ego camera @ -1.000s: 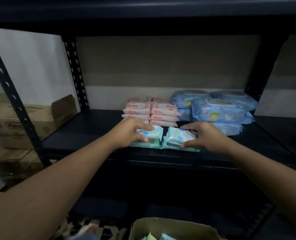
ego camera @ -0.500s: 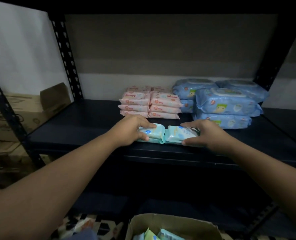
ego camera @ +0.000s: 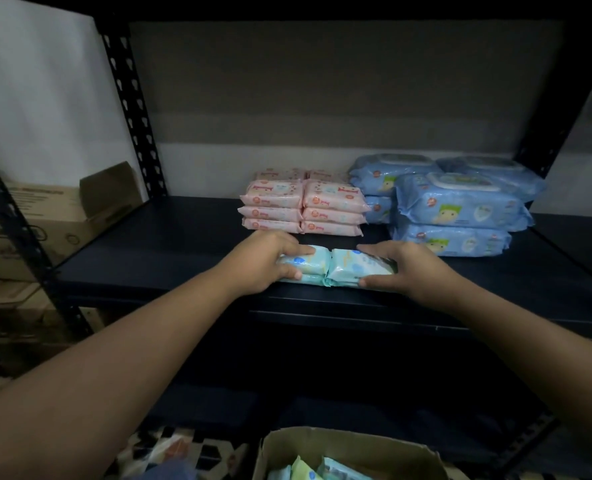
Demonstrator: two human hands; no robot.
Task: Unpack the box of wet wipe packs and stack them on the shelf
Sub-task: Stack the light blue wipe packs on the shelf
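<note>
Two small stacks of pale green-blue wet wipe packs lie side by side near the front edge of the dark shelf (ego camera: pixel 156 258). My left hand (ego camera: pixel 263 261) grips the left stack (ego camera: pixel 310 265), fingers over its top and thumb at its front. My right hand (ego camera: pixel 405 268) grips the right stack (ego camera: pixel 353 266) the same way. Behind them stand pink wipe packs (ego camera: pixel 303 211) in low piles, and large blue wipe packs (ego camera: pixel 460 209) to the right. The open cardboard box (ego camera: pixel 350 448) with more packs inside sits below, at the bottom edge.
Black perforated shelf uprights (ego camera: pixel 131 105) frame the bay, with another board overhead. Brown cartons (ego camera: pixel 45 223) are piled beyond the left side of the rack. A lower shelf level lies in shadow under the front edge.
Both hands have stayed on the two stacks, which sit a little further in from the shelf edge and closer together. The view has tilted down slightly, showing more of the box.
</note>
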